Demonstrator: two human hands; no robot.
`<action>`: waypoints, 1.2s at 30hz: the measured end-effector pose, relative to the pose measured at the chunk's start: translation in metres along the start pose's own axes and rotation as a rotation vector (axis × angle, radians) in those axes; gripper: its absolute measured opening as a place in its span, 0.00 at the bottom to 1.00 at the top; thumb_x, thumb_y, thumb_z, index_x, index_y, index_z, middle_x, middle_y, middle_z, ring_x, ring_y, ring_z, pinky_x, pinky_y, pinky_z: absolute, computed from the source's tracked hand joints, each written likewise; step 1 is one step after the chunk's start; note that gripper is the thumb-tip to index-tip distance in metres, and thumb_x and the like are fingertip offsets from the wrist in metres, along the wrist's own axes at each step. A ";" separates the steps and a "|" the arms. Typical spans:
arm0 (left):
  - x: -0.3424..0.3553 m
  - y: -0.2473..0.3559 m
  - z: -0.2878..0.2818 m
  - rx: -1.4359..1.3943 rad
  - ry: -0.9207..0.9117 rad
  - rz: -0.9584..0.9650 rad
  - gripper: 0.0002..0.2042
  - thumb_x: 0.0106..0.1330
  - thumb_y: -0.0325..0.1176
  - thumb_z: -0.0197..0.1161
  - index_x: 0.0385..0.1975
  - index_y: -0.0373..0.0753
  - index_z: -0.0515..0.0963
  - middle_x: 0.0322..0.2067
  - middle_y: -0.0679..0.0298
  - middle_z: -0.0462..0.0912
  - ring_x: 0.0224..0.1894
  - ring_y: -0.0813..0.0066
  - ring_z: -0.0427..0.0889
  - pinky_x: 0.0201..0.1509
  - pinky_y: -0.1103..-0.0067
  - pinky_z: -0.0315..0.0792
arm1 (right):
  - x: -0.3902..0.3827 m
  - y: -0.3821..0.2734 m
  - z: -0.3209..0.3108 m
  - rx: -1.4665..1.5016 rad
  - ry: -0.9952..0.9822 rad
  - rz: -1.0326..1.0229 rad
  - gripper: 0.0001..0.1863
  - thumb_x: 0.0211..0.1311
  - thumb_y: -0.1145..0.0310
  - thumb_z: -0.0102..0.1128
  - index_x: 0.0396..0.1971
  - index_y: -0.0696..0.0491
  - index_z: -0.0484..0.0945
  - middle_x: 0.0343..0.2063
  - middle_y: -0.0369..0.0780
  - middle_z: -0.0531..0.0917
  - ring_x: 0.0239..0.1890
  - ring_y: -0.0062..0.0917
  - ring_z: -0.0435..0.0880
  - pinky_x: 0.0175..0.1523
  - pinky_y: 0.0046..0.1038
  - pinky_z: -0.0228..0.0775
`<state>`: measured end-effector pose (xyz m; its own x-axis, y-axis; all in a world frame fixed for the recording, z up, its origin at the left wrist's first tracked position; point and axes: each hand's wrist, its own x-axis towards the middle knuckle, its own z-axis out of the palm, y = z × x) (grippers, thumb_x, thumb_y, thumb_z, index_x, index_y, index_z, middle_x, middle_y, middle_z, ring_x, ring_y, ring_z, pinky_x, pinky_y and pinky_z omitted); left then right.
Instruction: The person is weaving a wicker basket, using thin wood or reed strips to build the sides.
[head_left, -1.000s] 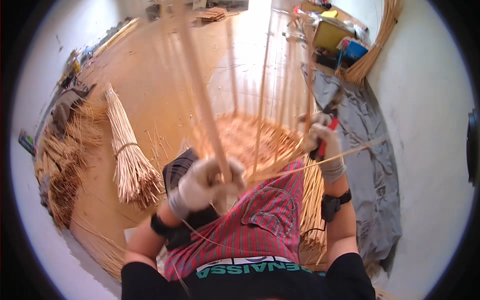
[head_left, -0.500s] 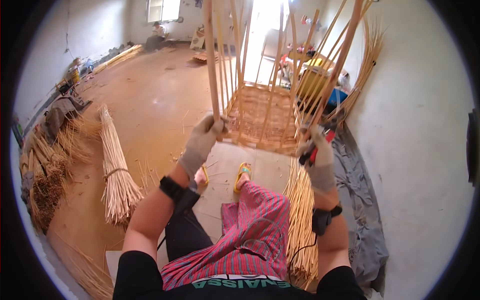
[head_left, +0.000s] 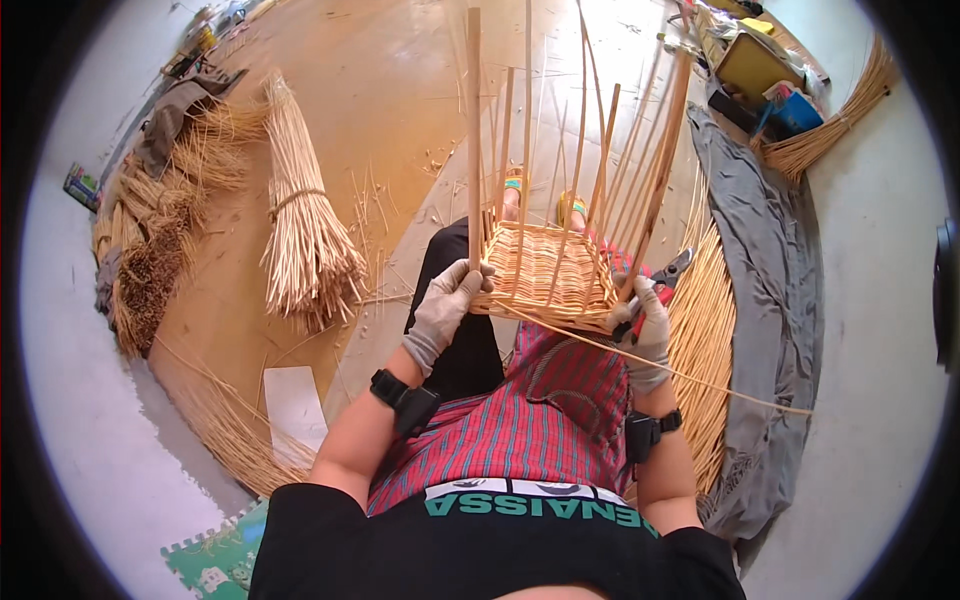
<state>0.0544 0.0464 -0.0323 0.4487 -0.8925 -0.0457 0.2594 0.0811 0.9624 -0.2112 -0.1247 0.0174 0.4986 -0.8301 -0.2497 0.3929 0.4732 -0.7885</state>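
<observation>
A half-woven wicker basket (head_left: pixel 550 262) is held over my lap, its woven base tilted and long upright stakes rising from its edges. My gloved left hand (head_left: pixel 448 312) is closed around its near left corner, at the foot of a thick post. At the near right corner, my gloved right hand (head_left: pixel 650 335) grips the basket by another thick post. Red-handled shears (head_left: pixel 668 280) also sit in that hand, blades pointing up and right. A thin wicker strand (head_left: pixel 700 382) trails from the basket's near edge to the right, past my right wrist.
A tied bundle of pale rods (head_left: pixel 300 205) lies on the floor to the left, near darker bundles (head_left: pixel 150 270) along the wall. More rods (head_left: pixel 705 340) and grey cloth (head_left: pixel 765 300) lie to my right. Beyond stands a blue container (head_left: pixel 797 113).
The basket has come down and nearer to my lap, with both hands still on it. My view has tipped downward. The trailing strand now shows across my right wrist.
</observation>
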 end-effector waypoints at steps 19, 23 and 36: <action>-0.050 0.082 0.047 0.771 -0.746 0.491 0.09 0.56 0.27 0.66 0.36 0.47 0.78 0.24 0.66 0.76 0.28 0.57 0.80 0.33 0.65 0.69 | -0.070 0.040 0.056 -1.848 -0.135 -0.538 0.44 0.38 0.52 0.84 0.59 0.49 0.75 0.42 0.39 0.83 0.49 0.38 0.80 0.57 0.42 0.69; -0.047 0.076 0.055 0.751 -0.618 0.572 0.09 0.56 0.29 0.67 0.36 0.47 0.78 0.25 0.65 0.76 0.29 0.58 0.80 0.34 0.64 0.68 | -0.064 0.039 0.067 -1.840 -0.162 -0.475 0.39 0.41 0.50 0.80 0.56 0.50 0.78 0.40 0.40 0.84 0.45 0.40 0.82 0.52 0.43 0.72; -0.044 0.083 0.095 0.756 -0.594 0.606 0.08 0.57 0.30 0.67 0.36 0.50 0.80 0.27 0.67 0.77 0.32 0.62 0.84 0.33 0.68 0.76 | -0.054 0.054 0.037 -1.672 -0.397 -0.406 0.25 0.52 0.47 0.68 0.43 0.47 0.77 0.25 0.39 0.81 0.30 0.37 0.84 0.35 0.41 0.75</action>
<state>-0.0251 0.0500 0.0747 -0.2045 -0.8829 0.4228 -0.5353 0.4624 0.7068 -0.1884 -0.0430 0.0090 0.8193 -0.5726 0.0291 -0.4834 -0.7171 -0.5021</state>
